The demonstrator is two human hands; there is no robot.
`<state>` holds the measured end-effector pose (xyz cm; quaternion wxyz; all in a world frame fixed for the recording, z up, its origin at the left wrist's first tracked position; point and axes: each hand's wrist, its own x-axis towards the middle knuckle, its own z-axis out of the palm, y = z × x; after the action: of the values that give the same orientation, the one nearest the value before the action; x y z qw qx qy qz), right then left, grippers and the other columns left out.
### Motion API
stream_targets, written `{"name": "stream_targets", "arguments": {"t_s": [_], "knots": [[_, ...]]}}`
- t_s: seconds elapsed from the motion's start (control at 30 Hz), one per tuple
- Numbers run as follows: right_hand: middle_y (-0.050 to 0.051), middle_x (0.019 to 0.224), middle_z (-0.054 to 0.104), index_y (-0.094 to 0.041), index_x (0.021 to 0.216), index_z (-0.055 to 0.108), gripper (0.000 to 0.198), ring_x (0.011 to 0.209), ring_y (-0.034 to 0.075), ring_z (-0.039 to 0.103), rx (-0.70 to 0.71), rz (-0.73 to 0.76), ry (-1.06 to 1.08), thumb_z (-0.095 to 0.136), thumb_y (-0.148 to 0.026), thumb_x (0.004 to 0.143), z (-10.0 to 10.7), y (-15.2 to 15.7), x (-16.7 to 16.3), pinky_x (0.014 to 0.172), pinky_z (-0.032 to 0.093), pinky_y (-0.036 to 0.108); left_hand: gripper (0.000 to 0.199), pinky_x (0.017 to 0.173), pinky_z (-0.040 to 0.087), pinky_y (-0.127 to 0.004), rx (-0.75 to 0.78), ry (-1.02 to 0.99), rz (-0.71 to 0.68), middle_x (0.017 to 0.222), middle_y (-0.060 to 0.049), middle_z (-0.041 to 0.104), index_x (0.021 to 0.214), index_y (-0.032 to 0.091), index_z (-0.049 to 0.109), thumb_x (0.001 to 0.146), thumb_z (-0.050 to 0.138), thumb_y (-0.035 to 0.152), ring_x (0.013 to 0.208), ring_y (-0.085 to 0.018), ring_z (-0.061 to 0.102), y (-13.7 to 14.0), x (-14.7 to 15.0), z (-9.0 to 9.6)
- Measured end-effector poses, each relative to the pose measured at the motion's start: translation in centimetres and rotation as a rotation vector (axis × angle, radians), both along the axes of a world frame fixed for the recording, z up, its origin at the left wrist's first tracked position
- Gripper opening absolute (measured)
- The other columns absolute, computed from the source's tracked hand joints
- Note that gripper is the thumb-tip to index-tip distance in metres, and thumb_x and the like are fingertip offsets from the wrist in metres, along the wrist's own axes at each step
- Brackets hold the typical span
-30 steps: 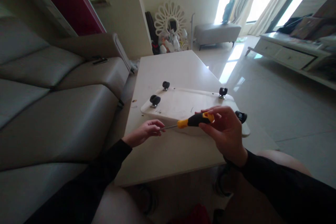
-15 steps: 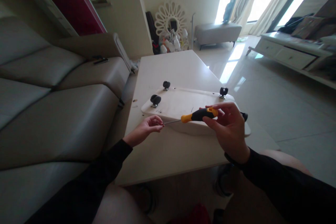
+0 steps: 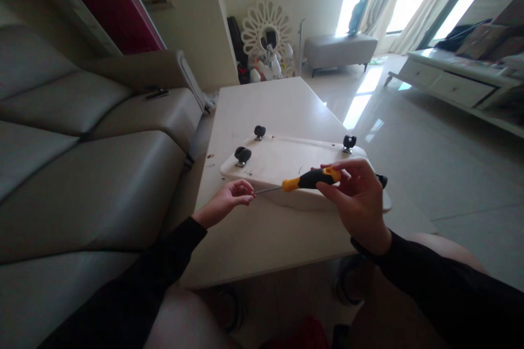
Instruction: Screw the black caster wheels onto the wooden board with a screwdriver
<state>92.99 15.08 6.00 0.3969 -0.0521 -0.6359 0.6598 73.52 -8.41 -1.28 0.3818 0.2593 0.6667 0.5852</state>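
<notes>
My right hand (image 3: 360,199) grips the handle of a yellow and black screwdriver (image 3: 313,179), held level with its shaft pointing left. At the shaft's tip my left hand (image 3: 229,199) is closed in a pinch; whatever small thing sits between the fingers is too small to make out. Behind and below both hands lies a white board (image 3: 282,161) with rounded corners. Black casters stand upright on it: a near-left caster (image 3: 243,155), a far-left caster (image 3: 259,132) and a far-right caster (image 3: 349,143). Another caster (image 3: 382,180) is partly hidden behind my right hand.
The board rests on a pale table (image 3: 262,245). A grey sofa (image 3: 102,191) runs along the left side, with a dark object (image 3: 157,94) on its seat. Behind the table are a round white-framed mirror (image 3: 268,35) and a grey bench (image 3: 339,53). A white cabinet (image 3: 450,84) stands right.
</notes>
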Motion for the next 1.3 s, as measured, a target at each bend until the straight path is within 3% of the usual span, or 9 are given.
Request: {"name": "stream_targets", "arguments": {"t_s": [1.3], "knots": [[-0.002,0.100,0.073,-0.027,0.096,0.063,0.034,0.101,0.022,0.077,0.005,-0.004,-0.052,0.084,-0.014,0.073,0.02,-0.07,0.05,0.087,0.070,0.042,0.031,0.082,0.050,-0.030,-0.104,0.081,-0.029,0.106,-0.003,0.066,0.098,0.018,0.066,0.076,0.084,0.030,0.089,-0.015,0.064,0.16,0.53,0.92]]}}
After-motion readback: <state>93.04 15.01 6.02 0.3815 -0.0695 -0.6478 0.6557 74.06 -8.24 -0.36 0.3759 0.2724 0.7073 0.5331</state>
